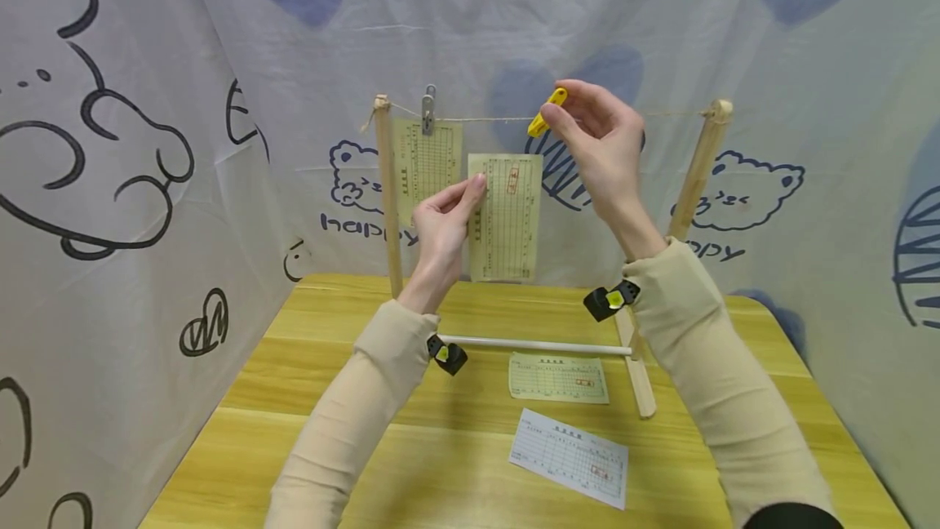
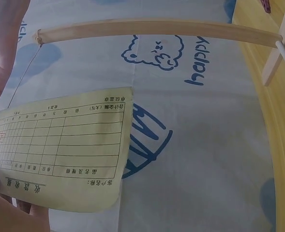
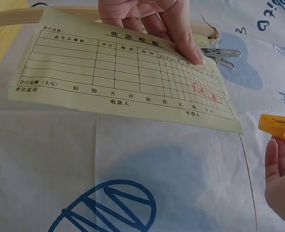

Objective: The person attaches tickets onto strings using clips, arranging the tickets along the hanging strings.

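Note:
My left hand (image 1: 445, 227) pinches a yellow receipt slip (image 1: 512, 227) by its left edge, with the slip hanging upright just under the string (image 1: 488, 119). A red stamp marks the slip near its top. Above and to the right, my right hand (image 1: 605, 137) pinches a yellow clothespin (image 1: 547, 112) between thumb and fingers, close to the string. In the right wrist view the clothespin (image 3: 278, 126) is apart from the slip (image 3: 127, 77). Left of my left hand, a grey clip (image 1: 428, 111) holds another yellow slip (image 1: 441, 155) on the string.
Two wooden posts (image 1: 389, 202) (image 1: 698, 174) carry the string, and a white rod (image 1: 539, 344) runs low between them. On the wooden table (image 1: 294, 406) lie a yellow slip (image 1: 558, 378) and a white slip (image 1: 571, 457). Printed cloth (image 1: 470, 15) hangs behind.

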Action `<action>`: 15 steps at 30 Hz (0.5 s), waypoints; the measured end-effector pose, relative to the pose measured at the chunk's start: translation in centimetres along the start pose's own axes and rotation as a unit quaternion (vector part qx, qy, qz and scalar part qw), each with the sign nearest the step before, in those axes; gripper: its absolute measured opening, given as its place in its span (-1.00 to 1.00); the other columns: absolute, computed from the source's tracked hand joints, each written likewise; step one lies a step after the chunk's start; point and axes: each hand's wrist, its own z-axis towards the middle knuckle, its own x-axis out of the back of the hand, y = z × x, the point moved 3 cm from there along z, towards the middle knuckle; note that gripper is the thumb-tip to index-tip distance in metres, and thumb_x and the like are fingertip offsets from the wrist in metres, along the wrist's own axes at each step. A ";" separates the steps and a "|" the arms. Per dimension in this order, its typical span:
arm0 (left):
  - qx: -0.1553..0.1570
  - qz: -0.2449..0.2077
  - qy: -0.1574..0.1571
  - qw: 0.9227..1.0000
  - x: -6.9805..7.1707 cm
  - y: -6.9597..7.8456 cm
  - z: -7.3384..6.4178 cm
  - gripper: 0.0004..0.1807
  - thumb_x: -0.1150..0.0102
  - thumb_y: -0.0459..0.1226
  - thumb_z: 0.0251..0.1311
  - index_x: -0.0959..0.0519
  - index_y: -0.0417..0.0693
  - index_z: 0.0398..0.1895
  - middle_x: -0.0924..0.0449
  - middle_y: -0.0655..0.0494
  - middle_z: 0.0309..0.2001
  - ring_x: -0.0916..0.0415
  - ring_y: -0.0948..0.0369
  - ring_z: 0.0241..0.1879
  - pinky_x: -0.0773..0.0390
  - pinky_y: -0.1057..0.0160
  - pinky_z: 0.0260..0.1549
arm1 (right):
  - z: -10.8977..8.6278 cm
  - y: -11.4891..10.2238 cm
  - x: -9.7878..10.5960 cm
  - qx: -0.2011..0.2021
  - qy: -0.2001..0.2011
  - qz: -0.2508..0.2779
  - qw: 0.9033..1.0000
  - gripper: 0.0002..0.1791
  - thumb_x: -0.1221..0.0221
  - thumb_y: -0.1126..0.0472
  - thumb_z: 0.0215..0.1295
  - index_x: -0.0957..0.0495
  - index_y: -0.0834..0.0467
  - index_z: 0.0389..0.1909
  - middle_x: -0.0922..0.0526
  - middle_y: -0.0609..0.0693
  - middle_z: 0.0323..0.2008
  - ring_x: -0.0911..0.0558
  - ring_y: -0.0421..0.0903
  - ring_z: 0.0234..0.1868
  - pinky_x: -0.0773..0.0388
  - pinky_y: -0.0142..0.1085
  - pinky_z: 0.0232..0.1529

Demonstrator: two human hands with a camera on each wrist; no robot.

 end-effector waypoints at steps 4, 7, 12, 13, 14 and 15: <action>-0.003 0.000 0.005 1.000 -0.1 0.2 0.3 -0.68 -0.40 -0.23 0.21 -0.69 -0.23 -0.04 -0.81 0.12 -0.22 -0.70 0.34 -0.26 -0.68 0.39 -0.09 | 0.6 0.1 -0.2 -0.001 -0.003 -0.010 1.000 -0.63 -0.30 0.32 0.32 -0.59 0.33 0.11 -0.71 -0.32 -0.25 -0.70 -0.27 -0.15 -0.66 -0.41 0.01; 0.000 -0.004 0.011 1.000 -0.2 0.2 0.4 -0.69 -0.40 -0.23 0.20 -0.70 -0.22 -0.05 -0.80 0.06 -0.16 -0.72 0.34 -0.24 -0.68 0.38 -0.06 | 1.0 0.1 -0.3 0.001 -0.007 -0.010 1.000 -0.65 -0.30 0.31 0.32 -0.60 0.32 0.10 -0.71 -0.31 -0.26 -0.70 -0.26 -0.17 -0.66 -0.41 0.00; 0.004 -0.010 0.017 1.000 -0.2 0.3 0.8 -0.69 -0.42 -0.21 0.19 -0.71 -0.20 -0.07 -0.80 0.05 -0.15 -0.73 0.33 -0.22 -0.68 0.38 -0.06 | 1.8 -0.1 -0.6 0.008 -0.013 -0.011 1.000 -0.66 -0.30 0.31 0.32 -0.60 0.34 0.07 -0.71 -0.30 -0.28 -0.68 -0.26 -0.23 -0.65 -0.42 -0.12; 0.004 -0.011 0.018 1.000 -0.2 0.3 0.8 -0.69 -0.42 -0.20 0.19 -0.72 -0.20 -0.08 -0.80 0.05 -0.15 -0.73 0.33 -0.21 -0.68 0.38 -0.06 | 1.9 -0.2 -0.7 0.006 -0.014 -0.012 1.000 -0.67 -0.30 0.31 0.32 -0.60 0.34 0.07 -0.71 -0.30 -0.28 -0.67 -0.27 -0.24 -0.64 -0.43 -0.15; 0.003 -0.013 0.019 1.000 -0.2 0.3 0.9 -0.70 -0.42 -0.20 0.19 -0.72 -0.20 -0.08 -0.81 0.05 -0.15 -0.73 0.32 -0.21 -0.68 0.37 -0.05 | 2.1 -0.2 -0.8 0.002 -0.016 -0.013 1.000 -0.67 -0.30 0.31 0.32 -0.61 0.33 0.07 -0.70 -0.30 -0.28 -0.67 -0.27 -0.24 -0.63 -0.43 -0.16; 0.002 -0.013 0.019 1.000 -0.2 0.3 1.0 -0.70 -0.42 -0.20 0.19 -0.72 -0.19 -0.08 -0.81 0.05 -0.15 -0.73 0.32 -0.20 -0.68 0.36 -0.04 | 2.2 -0.3 -0.8 -0.003 -0.018 -0.015 1.000 -0.67 -0.30 0.30 0.32 -0.61 0.32 0.07 -0.70 -0.30 -0.28 -0.67 -0.27 -0.24 -0.63 -0.43 -0.16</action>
